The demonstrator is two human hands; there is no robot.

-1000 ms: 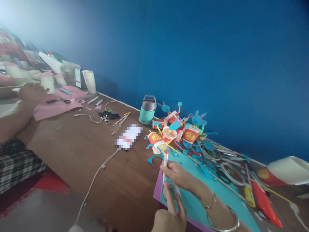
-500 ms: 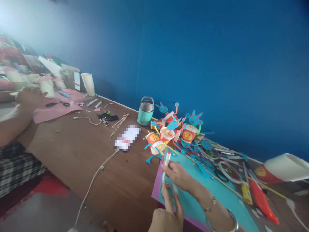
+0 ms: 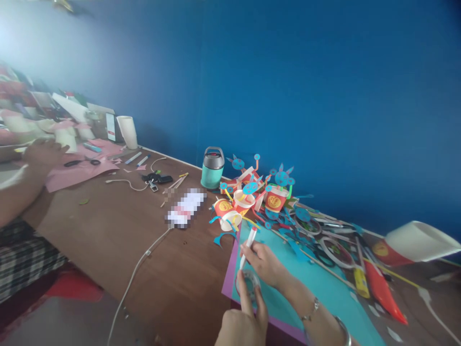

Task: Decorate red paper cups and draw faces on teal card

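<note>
Head view: the right hand [image 3: 265,265], wearing a bracelet and a bangle, has thumb and fingers closed on a white marker [image 3: 248,247], whose red end points up and whose lower end meets a round clear ring [image 3: 248,287]. The left hand [image 3: 245,319] has index and middle fingers spread apart on the ring. The ring lies on a blue sheet [image 3: 306,298], above a purple sheet [image 3: 227,281], on the right part of the tabletop [image 3: 173,283].

Near the tabletop's wall-side edge stand a teal container [image 3: 212,172] and red-and-white paper cups [image 3: 275,199] with blue cut-out faces; their yellow round emblems bear lettering too small to read reliably. A phone [image 3: 186,208] shows a pixelated, unreadable screen. At the tabletop's right end lies a large white cup [image 3: 419,242]. At its left end, another person's hand [image 3: 43,154] is beside pink paper [image 3: 74,170] and scissors [image 3: 82,162].
</note>
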